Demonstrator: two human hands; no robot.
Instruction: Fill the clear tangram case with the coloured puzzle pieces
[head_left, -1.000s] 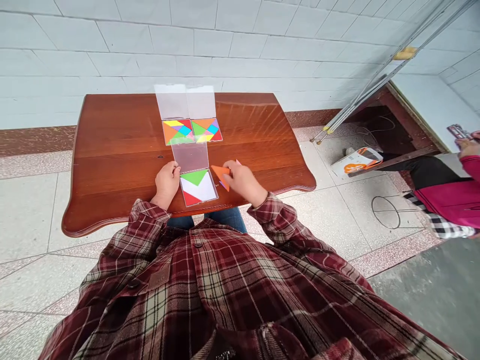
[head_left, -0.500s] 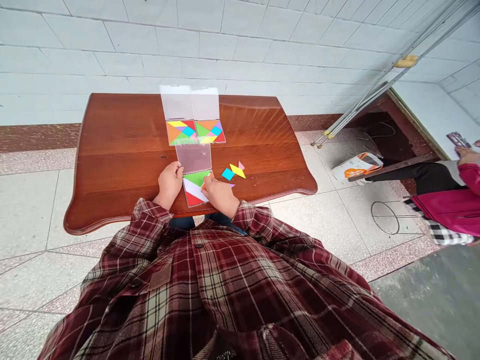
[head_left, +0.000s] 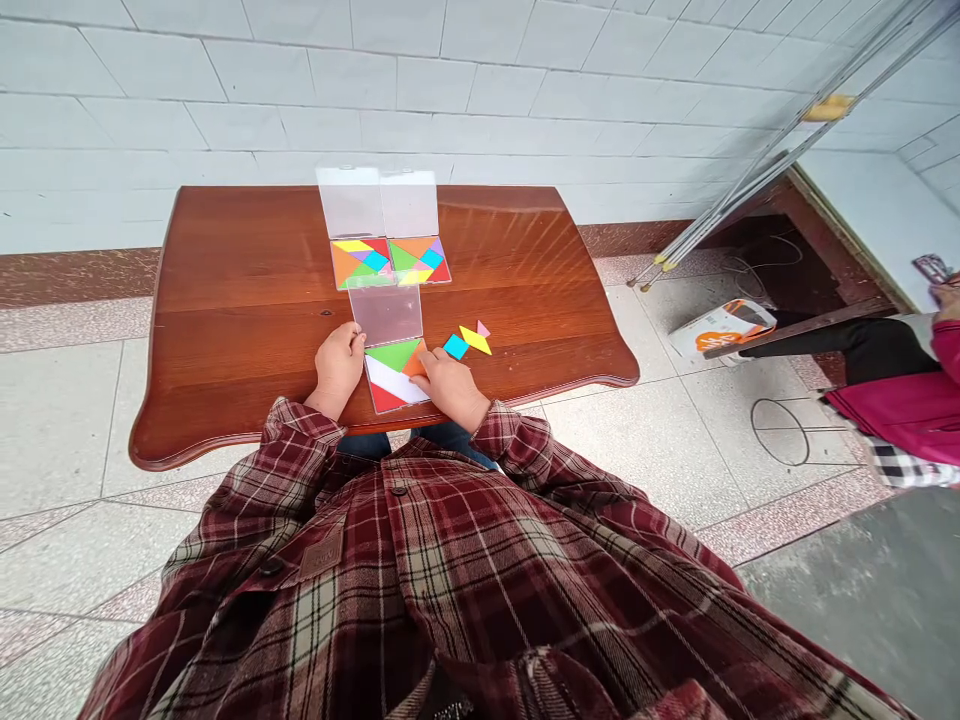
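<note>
In front of me lies an open tangram case with its clear lid tipped back. Inside are a green triangle along the top and a red triangle at the lower left, with white tray bottom between them. My left hand is closed, its fingertips at the case's left edge. The thumb and fingers of my right hand are on an orange triangle at the case's right side. Just beyond that hand lie a blue square, a yellow parallelogram and a pink triangle.
Two filled tangram cases with raised lids stand farther back on the brown wooden table. A tiled wall is behind it. At right are crutches, a white and orange box and a seated person.
My right hand has shifted slightly right and its fingers have loosened, so more of the orange triangle shows inside the case. My left hand stays at the case's edge.
</note>
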